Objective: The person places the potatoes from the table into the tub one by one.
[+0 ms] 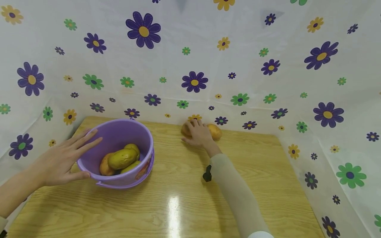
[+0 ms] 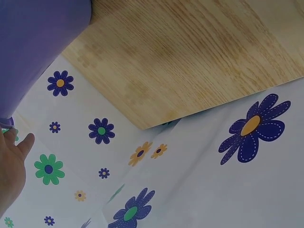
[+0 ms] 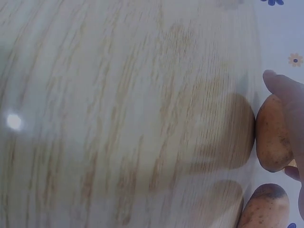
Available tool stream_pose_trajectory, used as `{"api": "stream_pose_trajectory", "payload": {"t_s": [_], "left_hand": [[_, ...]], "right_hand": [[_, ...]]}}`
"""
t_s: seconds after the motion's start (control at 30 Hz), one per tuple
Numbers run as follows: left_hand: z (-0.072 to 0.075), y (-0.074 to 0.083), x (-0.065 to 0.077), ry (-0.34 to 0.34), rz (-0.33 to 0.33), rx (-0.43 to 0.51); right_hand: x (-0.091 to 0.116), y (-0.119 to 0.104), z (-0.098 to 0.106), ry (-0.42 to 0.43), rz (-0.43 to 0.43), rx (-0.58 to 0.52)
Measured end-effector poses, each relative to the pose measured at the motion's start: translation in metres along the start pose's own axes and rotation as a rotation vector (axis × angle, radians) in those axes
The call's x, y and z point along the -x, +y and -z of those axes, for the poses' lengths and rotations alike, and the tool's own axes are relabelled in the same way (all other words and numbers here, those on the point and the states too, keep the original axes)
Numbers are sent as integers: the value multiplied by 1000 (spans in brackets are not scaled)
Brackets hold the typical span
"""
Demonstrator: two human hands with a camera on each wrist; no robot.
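Note:
A purple bucket (image 1: 119, 181) stands on the left part of the wooden table. Inside lie several smooth yellow-green oval fruits (image 1: 122, 158) and a brown potato (image 1: 105, 165). My left hand (image 1: 63, 162) is at the bucket's left side, fingers spread and straight over the rim, thumb close to the near rim. At the table's far edge my right hand (image 1: 198, 134) grips a potato (image 3: 274, 137), with the thumb on one side and fingertips on the other. A second potato (image 1: 215, 131) lies just to its right, partly behind the hand.
The wooden table (image 1: 166, 185) is bounded at the back and sides by a white flower-print sheet (image 1: 166, 59). A small black object (image 1: 207, 173) shows beside the right sleeve.

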State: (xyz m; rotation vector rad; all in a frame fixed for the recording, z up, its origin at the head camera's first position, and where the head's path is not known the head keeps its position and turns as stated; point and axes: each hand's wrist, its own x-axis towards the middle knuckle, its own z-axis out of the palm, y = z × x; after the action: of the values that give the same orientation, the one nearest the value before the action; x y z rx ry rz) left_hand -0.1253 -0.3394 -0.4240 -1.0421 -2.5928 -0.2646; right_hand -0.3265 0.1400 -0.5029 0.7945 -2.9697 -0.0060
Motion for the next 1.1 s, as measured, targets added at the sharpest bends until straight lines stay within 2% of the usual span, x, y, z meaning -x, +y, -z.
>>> {"api": "stream_pose_trajectory", "payload": {"t_s": [0.27, 1.1], "left_hand": [[0, 0, 0, 2, 3, 9], [2, 2, 0, -8, 23, 20]], "right_hand": [[3, -2, -3, 46, 11, 8], [11, -11, -4, 60, -7, -6]]}}
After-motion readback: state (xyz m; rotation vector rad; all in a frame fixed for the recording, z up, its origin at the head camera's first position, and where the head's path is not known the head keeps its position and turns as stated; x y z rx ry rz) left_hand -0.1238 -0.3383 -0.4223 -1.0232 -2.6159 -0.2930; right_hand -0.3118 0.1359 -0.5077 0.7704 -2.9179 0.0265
